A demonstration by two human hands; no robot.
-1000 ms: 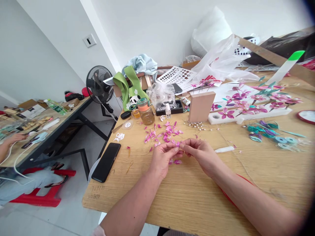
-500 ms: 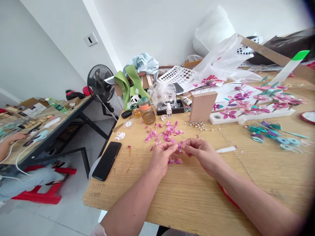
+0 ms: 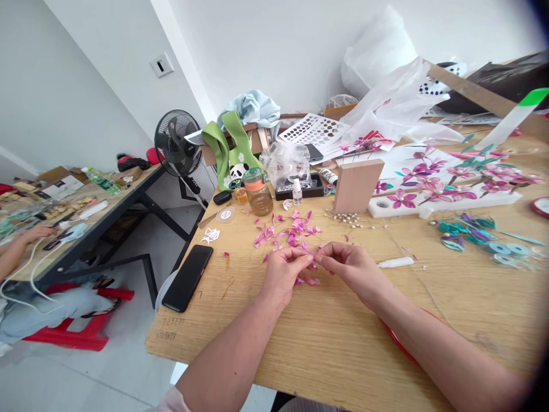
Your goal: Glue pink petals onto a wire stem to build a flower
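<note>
Thumb and forefinger of my left hand are pinched together at a small pink petal piece, just over the tabletop. My right hand pinches at the same piece from the other side, its fingertips almost meeting the left ones. Fingers cover most of the piece, so its exact form is hidden. More pink petals lie scattered beyond my hands, and a few show beneath them. A white tube-like stick rests right of my right hand. Pearl-headed wires lie beside an upright wooden block.
A black phone lies near the table's left edge. Behind the petals stand a lidded jar and a small spray bottle. Finished pink flowers stick up from a white foam strip at right. A co-worker's hand is at the left table.
The view has shifted slightly, so the table's things appear a little further right. Both hands keep their pinch on the pink piece, with only slight finger movement.
</note>
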